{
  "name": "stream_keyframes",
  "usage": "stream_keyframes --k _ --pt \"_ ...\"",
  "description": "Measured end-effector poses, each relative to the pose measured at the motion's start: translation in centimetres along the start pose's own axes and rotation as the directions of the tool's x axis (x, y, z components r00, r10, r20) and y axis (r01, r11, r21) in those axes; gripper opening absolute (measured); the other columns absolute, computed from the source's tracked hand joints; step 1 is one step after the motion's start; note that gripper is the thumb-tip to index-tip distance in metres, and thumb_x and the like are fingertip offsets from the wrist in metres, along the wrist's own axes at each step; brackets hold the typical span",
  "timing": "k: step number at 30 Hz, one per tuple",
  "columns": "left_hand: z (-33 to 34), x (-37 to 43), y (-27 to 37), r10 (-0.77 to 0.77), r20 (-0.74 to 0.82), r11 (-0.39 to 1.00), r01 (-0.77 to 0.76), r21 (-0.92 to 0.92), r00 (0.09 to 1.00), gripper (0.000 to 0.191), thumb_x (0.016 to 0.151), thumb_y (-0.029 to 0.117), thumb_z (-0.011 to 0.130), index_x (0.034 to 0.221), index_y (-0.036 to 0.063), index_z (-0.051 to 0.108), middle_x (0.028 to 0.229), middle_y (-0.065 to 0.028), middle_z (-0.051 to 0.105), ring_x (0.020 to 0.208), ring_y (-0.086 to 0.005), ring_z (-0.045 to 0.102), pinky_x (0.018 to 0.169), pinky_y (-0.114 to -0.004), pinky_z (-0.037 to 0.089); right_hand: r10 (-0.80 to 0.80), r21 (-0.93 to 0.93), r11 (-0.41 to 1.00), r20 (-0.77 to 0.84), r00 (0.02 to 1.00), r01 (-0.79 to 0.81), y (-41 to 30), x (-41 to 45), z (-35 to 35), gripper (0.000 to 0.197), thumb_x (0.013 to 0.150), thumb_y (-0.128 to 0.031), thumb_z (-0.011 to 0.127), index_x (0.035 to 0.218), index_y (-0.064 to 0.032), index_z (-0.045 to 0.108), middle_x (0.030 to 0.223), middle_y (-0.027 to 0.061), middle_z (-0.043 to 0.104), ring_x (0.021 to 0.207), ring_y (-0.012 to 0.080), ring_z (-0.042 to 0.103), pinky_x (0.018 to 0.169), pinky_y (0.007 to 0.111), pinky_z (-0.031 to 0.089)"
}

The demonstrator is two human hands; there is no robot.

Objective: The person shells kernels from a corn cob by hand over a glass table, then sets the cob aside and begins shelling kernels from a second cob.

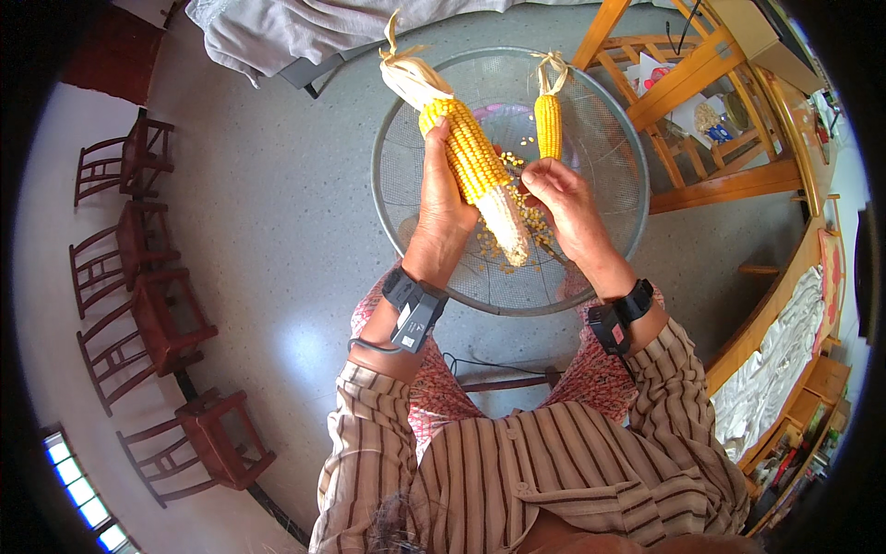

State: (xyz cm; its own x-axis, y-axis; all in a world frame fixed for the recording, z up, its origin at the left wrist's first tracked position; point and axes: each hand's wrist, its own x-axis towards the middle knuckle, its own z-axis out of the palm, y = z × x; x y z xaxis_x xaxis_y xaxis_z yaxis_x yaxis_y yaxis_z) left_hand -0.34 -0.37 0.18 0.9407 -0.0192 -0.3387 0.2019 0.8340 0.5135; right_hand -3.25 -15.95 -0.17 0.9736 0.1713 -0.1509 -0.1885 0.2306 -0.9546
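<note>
My left hand [443,187] grips a large yellow corn cob [465,142] with its dry husk pulled back at the far end. The cob's near end is bare of kernels and pale. Close to its right side is my right hand [557,197], thumb and fingers bent together; whether they hold anything is hidden. Beneath both hands is a round wire-mesh sieve [415,260] with a grey rim. Loose corn kernels [533,223] lie in it, partly hidden by the hands. A second, smaller corn cob [549,123] with husk attached lies in the sieve beyond my right hand.
Several dark red wooden chairs [163,322] line the wall at left. A grey cloth [297,34] hangs at the top. A wooden frame [734,181] with slatted shelves holding various items stands at right, and a wooden-edged surface with crumpled white sheeting [768,367] lies at lower right.
</note>
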Motion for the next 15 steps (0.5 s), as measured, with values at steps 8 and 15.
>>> stream_keyframes --k 8,15 --pt "0.3 -0.4 -0.1 -0.021 0.021 1.0 0.021 0.02 1.0 0.046 0.083 0.045 0.057 0.107 0.0056 0.051 0.085 -0.0099 0.058 0.079 -0.0264 0.062 0.066 -0.038 0.054 0.225 0.155 0.952 0.227 0.947 -0.264 0.4 -0.3 0.4 0.02 0.092 -0.028 0.055 0.095 -0.0081 0.056 0.084 -0.0012 0.06 0.076 0.0059 0.058 0.067 0.022 0.049" --pt "0.0 -0.4 -0.2 0.034 0.031 0.996 -0.037 0.083 0.999 0.049 0.082 0.047 0.056 0.107 0.0049 0.052 0.085 -0.0092 0.058 0.078 -0.0248 0.062 0.066 -0.037 0.053 0.326 0.344 0.841 0.293 0.899 -0.418 -0.3 -0.7 1.2 0.019 0.091 -0.022 0.056 0.098 -0.0048 0.057 0.087 0.0025 0.061 0.077 0.0101 0.06 0.069 0.026 0.051"
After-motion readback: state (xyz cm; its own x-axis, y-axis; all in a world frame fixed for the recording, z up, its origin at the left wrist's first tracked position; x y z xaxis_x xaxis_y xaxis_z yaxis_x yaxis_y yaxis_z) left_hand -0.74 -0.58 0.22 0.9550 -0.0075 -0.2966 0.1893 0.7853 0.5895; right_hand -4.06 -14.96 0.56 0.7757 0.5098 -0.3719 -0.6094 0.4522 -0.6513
